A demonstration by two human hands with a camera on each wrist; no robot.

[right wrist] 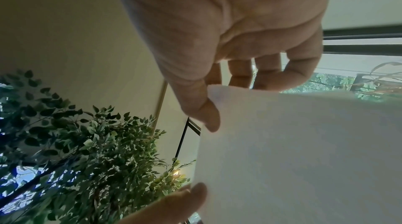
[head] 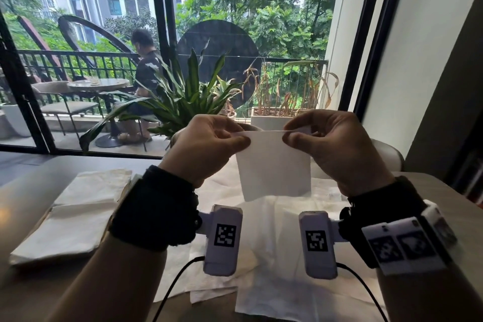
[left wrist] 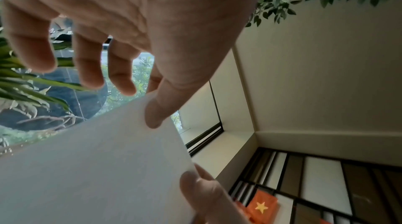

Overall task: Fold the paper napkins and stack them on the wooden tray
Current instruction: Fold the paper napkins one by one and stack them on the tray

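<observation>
I hold a white paper napkin (head: 273, 166) up in the air above the table, hanging down from its top edge. My left hand (head: 236, 136) pinches its top left corner and my right hand (head: 290, 136) pinches its top right corner, thumb against forefinger. The same napkin (left wrist: 97, 167) fills the lower left wrist view, pinched by my left hand (left wrist: 155, 107). In the right wrist view the napkin (right wrist: 304, 159) is pinched by my right hand (right wrist: 208, 107). Folded napkins (head: 65, 227) lie stacked at the left. The wooden tray under them is mostly hidden.
Several unfolded napkins (head: 274, 269) are spread on the table below my hands. A potted plant (head: 183, 102) stands behind them by the window. Another person (head: 146, 70) sits outside on the balcony. Two cables (head: 172, 287) run from my wrist cameras.
</observation>
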